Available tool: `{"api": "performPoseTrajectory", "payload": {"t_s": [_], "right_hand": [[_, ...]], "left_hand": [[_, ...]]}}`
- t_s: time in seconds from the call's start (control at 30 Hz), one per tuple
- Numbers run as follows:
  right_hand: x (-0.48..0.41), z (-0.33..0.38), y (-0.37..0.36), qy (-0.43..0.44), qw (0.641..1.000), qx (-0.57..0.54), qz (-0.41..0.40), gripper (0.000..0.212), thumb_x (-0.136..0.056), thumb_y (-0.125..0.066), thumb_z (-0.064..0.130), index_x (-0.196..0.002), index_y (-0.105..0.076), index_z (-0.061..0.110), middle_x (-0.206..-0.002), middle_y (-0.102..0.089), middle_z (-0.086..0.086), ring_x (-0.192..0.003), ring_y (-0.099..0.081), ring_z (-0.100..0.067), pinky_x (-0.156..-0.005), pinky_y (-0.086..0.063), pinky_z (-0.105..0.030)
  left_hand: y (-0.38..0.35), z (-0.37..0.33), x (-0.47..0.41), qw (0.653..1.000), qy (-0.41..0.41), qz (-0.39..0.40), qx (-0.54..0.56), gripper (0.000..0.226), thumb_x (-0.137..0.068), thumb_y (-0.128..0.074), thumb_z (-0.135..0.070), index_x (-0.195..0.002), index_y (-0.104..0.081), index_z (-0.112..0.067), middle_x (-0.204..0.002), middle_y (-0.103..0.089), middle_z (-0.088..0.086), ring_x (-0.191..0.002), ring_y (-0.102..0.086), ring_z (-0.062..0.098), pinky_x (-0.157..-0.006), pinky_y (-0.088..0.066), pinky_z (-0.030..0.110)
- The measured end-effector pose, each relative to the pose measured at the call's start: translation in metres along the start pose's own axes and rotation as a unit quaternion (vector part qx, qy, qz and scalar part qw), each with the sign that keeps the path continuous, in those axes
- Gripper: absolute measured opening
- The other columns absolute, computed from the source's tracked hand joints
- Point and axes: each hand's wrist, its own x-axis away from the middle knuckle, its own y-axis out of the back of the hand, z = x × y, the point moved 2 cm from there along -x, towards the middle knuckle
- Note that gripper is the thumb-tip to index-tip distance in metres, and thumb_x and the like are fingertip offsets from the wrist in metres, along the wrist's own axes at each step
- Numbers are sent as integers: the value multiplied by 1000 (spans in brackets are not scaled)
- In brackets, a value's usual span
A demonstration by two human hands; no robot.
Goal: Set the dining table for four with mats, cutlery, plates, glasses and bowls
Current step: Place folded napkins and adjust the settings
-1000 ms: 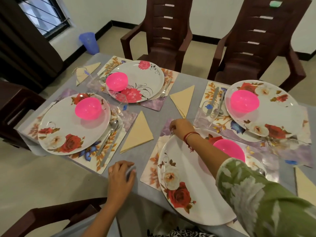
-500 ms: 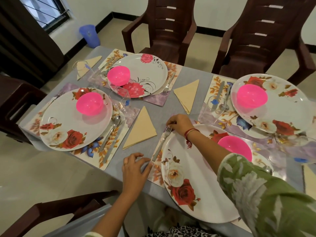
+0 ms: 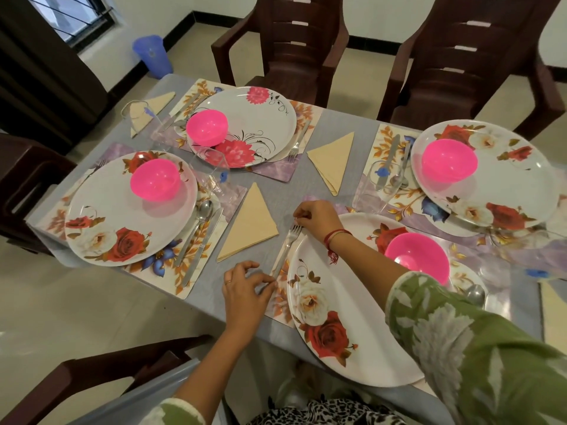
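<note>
While the left hand (image 3: 245, 289) curls in near the table's front edge, its thumb and forefinger pinch the handle end of the fork (image 3: 287, 250). The right hand (image 3: 316, 217) is at the other end, fingertips bent down right onto the tines. They are touching for sure, but whether they actually grip I cannot tell. So the hands are apart, one at each end of the fork. The fork lies slanted, tines pointing away, just beside the left rim of the near plate (image 3: 337, 317), half on the floral placemat (image 3: 279, 302) and half on the grey table (image 3: 346, 118). A pink bowl (image 3: 417, 259) stands on that rose-printed plate, behind the right forearm in its green leafy sleeve (image 3: 460, 348), and a red thread circles the wrist. Left of the fork, a folded tan napkin (image 3: 248, 225) lies flat on the cloth, close by but not touching it. Further back, a clear glass (image 3: 385, 179) carries a small blue sticker (image 3: 383, 171), its print too small to read. Three more plates are laid around the table, each with its own pink bowl. The left-hand plate (image 3: 129, 210) has a spoon and knife (image 3: 196, 231) side by side at its right. Two dark brown chairs (image 3: 291, 41) stand along the far side.
</note>
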Motion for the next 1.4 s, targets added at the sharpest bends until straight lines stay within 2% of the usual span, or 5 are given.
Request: {"api": "performPoseTrajectory", "payload": {"t_s": [0.2, 0.37, 0.6, 0.93, 1.4], "right_hand": [[18, 15, 6, 19, 999, -8, -33, 28, -89, -62, 15, -116, -64, 8, -113, -64, -10, -101, -60, -21, -96, -47, -33], [132, 34, 33, 195, 956, -20, -217, 31, -90, -57, 31, -114, -60, 13, -113, -58, -7, -107, -49, -17, -92, -37, -25], [266, -54, -1, 311, 926, 212, -28, 59, -83, -55, 64, -119, -57, 18, -120, -59, -4, -108, -56, -20, -95, -48, -37], [284, -92, 2, 313, 889, 334, 23, 47, -98, -35, 51, -134, -50, 25, -138, -53, 1, -127, -49, -19, -107, -39, -40], [278, -103, 8, 341, 877, 338, 19, 47, -96, -43, 49, -133, -51, 20, -135, -55, -3, -125, -51, -23, -105, -41, -38]], "left_hand": [[6, 1, 5, 1000, -21, -14, -2, 14, -79, -73, -35, -88, -74, -24, -114, -54, -3, -113, -36, 13, -88, -38, 40], [21, -9, 24, 991, -129, -12, -17, 71, -77, -40, -79, -119, -56, -24, -123, -49, 4, -118, -39, 20, -95, -28, 36], [6, -19, 41, 930, -323, 149, -96, 111, -61, -52, -89, -146, -30, -21, -155, -23, -1, -146, -9, 22, -116, 0, 50], [-17, -27, 41, 932, -281, 200, -109, 103, -66, -45, -89, -141, -43, -18, -149, -37, -5, -145, -14, 16, -115, 12, 50], [-23, -32, 43, 934, -290, 175, -113, 106, -63, -39, -92, -140, -43, -20, -149, -38, -1, -145, -5, 12, -114, 10, 53]]}}
